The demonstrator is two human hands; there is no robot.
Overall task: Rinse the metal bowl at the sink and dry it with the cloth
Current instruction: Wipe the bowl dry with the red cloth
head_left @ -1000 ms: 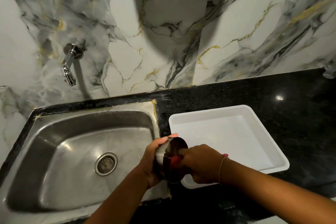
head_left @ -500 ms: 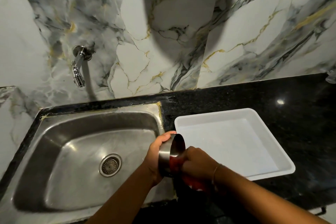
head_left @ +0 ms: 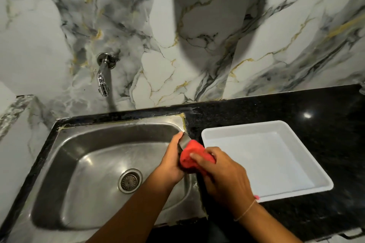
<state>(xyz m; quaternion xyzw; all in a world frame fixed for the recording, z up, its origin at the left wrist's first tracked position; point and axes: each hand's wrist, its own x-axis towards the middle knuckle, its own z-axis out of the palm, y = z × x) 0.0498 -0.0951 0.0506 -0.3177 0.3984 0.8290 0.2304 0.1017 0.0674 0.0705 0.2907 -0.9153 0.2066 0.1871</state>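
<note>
Over sink, left hand grips bowl; right hand presses cloth against it.

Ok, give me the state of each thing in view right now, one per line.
metal bowl: held on its side by the left hand, mostly hidden.
red cloth: bunched, pressed against the bowl.
left hand: gripping the bowl.
right hand: gripping the cloth.
tap: no water running.
sink: nothing in it, drain uncovered.
white tray: on the counter, holding nothing.
</note>
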